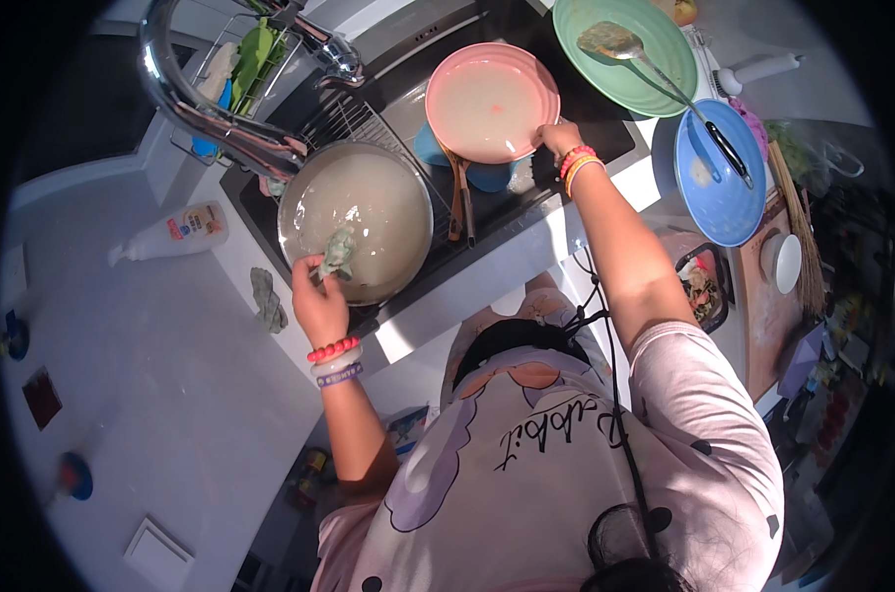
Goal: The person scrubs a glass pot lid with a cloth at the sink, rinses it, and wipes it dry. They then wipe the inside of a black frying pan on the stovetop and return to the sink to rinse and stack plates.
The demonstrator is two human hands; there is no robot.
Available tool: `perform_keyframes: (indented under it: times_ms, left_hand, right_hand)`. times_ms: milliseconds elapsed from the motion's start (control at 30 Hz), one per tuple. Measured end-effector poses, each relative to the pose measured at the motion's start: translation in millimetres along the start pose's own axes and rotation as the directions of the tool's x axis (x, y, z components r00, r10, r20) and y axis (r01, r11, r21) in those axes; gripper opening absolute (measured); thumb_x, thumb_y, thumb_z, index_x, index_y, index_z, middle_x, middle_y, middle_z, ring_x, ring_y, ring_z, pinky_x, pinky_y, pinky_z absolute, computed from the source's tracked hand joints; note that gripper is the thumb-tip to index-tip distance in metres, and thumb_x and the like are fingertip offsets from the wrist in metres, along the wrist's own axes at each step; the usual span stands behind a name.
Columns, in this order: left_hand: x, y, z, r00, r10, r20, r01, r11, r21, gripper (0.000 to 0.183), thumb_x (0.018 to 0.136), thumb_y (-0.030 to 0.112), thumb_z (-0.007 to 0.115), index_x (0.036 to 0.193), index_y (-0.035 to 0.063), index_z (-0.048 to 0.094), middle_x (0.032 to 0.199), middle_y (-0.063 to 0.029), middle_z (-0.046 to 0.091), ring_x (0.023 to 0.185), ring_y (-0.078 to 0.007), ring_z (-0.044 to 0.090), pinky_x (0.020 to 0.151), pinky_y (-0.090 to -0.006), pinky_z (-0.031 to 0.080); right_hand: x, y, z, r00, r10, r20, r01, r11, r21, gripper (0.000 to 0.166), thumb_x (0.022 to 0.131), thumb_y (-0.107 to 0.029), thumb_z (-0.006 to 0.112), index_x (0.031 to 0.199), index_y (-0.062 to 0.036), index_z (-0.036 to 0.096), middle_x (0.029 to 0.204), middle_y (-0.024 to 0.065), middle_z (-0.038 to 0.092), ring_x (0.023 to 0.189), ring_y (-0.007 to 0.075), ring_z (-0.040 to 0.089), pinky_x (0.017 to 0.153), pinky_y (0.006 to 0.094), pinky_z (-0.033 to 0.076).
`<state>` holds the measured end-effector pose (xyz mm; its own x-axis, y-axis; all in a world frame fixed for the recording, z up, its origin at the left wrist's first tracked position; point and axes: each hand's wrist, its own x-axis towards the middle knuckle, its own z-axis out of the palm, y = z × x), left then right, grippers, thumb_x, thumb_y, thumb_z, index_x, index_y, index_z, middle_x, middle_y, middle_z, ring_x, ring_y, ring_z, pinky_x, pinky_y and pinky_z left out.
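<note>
My left hand (322,300) pinches a wet grey-green cloth (338,253) over the near left part of a round metal pot (428,222). Cloudy water fills much of that pot, which stands in the left part of the sink (603,144). Farther right, my right hand (560,139) grips the near right rim of a pink bowl (492,50). Cloudy liquid lies in the bowl, with a small reddish bit in it. Partly hidden below the bowl are blue pieces (492,177) and utensils with wooden and dark handles (458,200).
A chrome faucet (196,111) arches over the left side. At right, a turner (669,85) spans a green bowl (662,44) and a blue bowl (721,200). Left of the sink lie a second cloth (268,300) and a pump bottle (188,228). A wire rack (270,66) stands behind.
</note>
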<state>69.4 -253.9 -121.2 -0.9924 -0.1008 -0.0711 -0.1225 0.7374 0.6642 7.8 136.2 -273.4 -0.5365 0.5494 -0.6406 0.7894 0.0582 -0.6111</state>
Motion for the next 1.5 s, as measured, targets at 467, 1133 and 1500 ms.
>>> perform_keyframes:
  times_ms: [467, 1133, 1500]
  left_hand:
    - [-11.9, 1.5, -10.6, 0.997, -0.076, 0.002, 0.076, 0.996, -0.048, 0.018, 0.081, -0.007, 0.048, 0.097, 0.0007, 0.049, 0.089, -0.0083, 0.058, 0.081, -0.0162, 0.058, 0.069, -0.0259, 0.045]
    - [-28.3, -19.0, -17.4, 0.989, -0.114, -0.091, 0.098, 0.981, -0.165, 0.016, 0.08, -0.006, 0.049, 0.095, 0.0016, 0.05, 0.086, -0.0081, 0.058, 0.078, -0.0166, 0.059, 0.07, -0.0272, 0.045]
    - [-30.6, -17.7, -15.0, 0.991, -0.11, -0.08, 0.092, 0.975, -0.202, 0.014, 0.081, -0.006, 0.05, 0.094, 0.0009, 0.051, 0.084, -0.0041, 0.056, 0.072, -0.0101, 0.052, 0.066, -0.0221, 0.042]
  right_hand:
    - [37.3, 9.0, 1.7, 0.941, 0.161, 0.296, -0.225, 0.955, 0.194, 0.017, 0.079, -0.003, 0.05, 0.095, 0.0003, 0.054, 0.064, 0.0081, 0.055, 0.038, 0.0139, 0.045, 0.03, 0.0272, 0.035]
    - [59.7, 47.3, -13.6, 0.916, 0.325, 0.236, -0.398, 0.817, 0.417, 0.008, 0.079, 0.003, 0.05, 0.086, 0.0026, 0.053, 0.074, 0.0105, 0.056, 0.065, 0.023, 0.059, 0.057, 0.0434, 0.055]
    - [48.8, 35.6, -22.2, 0.937, 0.311, 0.16, -0.349, 0.859, 0.374, 0.016, 0.075, 0.003, 0.05, 0.06, -0.004, 0.047, 0.054, 0.0033, 0.041, 0.038, 0.0121, 0.037, 0.038, 0.029, 0.036]
